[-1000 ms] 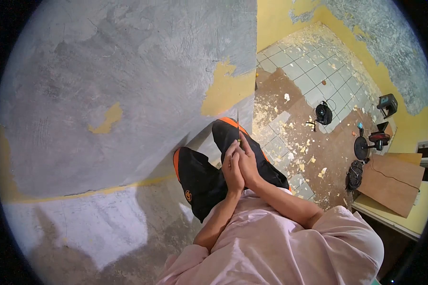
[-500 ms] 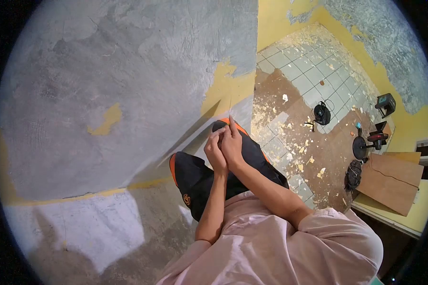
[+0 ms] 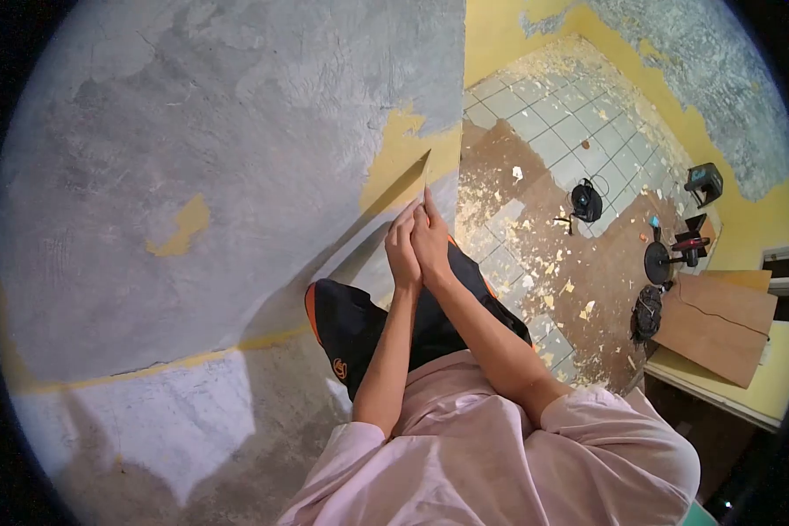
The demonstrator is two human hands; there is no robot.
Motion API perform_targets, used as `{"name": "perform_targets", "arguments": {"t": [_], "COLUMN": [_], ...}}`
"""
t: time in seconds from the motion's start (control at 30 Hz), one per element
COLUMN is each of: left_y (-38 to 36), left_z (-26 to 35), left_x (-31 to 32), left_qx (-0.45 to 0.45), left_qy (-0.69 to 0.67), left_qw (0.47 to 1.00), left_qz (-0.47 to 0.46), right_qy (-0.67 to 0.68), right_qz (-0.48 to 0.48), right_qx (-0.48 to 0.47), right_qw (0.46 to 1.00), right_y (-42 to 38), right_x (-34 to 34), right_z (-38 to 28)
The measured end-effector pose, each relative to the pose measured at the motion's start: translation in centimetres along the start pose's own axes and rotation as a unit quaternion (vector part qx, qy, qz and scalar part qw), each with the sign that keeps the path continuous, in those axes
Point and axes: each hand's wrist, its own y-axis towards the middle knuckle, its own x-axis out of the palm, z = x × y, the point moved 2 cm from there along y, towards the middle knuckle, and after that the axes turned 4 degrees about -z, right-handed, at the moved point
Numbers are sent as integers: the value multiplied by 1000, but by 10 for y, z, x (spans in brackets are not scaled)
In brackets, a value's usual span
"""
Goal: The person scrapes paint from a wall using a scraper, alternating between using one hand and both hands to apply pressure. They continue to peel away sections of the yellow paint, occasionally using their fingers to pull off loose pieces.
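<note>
My left hand [image 3: 401, 252] and my right hand [image 3: 430, 243] are pressed together, closed around the handle of a scraper [image 3: 427, 173]. Only its thin blade shows, almost edge-on, pointing away from me; the handle is hidden in my hands. The right index finger stretches along the tool toward the blade. Behind the blade is a patch of yellow paint [image 3: 401, 145] on the grey, stripped wall [image 3: 237, 131], close to the wall's right edge. A dark slanting shadow runs down the wall from the blade tip.
A smaller yellow patch [image 3: 184, 226] remains at left. Paint flakes [image 3: 548, 301] litter the tiled floor [image 3: 570, 114] at right. Beyond are a black bag [image 3: 586, 202], a stool [image 3: 704, 184], a fan [image 3: 662, 263], a dark bundle [image 3: 647, 314] and a wooden board [image 3: 714, 329].
Both hands have moved up and forward together, away from my knees, carrying the scraper blade higher against the yellow patch. The view has shifted slightly.
</note>
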Motion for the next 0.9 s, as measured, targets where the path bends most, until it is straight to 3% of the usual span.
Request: {"name": "perform_targets", "arguments": {"t": [0.07,0.2,0.27,0.3,0.4,0.43,0.47,0.53,0.57,0.67,0.7,0.8,0.9], "left_y": [-16,4,22,21,-5,0,8,30,43,19,4,-1,45], "left_z": [23,5,-1,2,-6,-49,-44,-29,-17,6,1,-14,-19], "left_x": [8,3,5,6,1,-14,-9,3,10,28,21,7,24], "left_qx": [59,47,4,38,60,65,69,23,25,27,62,33,19], "left_qy": [94,55,9,40,81,62,64,59,92,154,132,76,114], "left_qw": [994,997,999,997,994,996,995,997,991,982,986,996,990], "left_qz": [-7,-26,-37,-53,-34,-21,-22,-51,-89,-110,-80,-22,-80], "right_qy": [6,-17,35,107,-14,-35,-31,26,76,85,-20,-31,78], "right_qz": [-32,-16,-7,3,-28,-16,-17,-3,14,7,-4,-34,23], "right_qx": [-19,-79,23,12,-52,-98,-102,32,45,-38,-66,-16,2], "right_qw": [999,997,999,994,998,994,994,999,996,996,998,999,997], "right_y": [-9,5,13,15,-1,-1,6,22,27,39,19,4,43], "right_x": [-6,0,-1,1,-8,-6,-6,-8,-9,-20,-21,-14,-20], "right_z": [-6,7,-4,3,8,15,9,0,-13,32,20,-3,2]}}
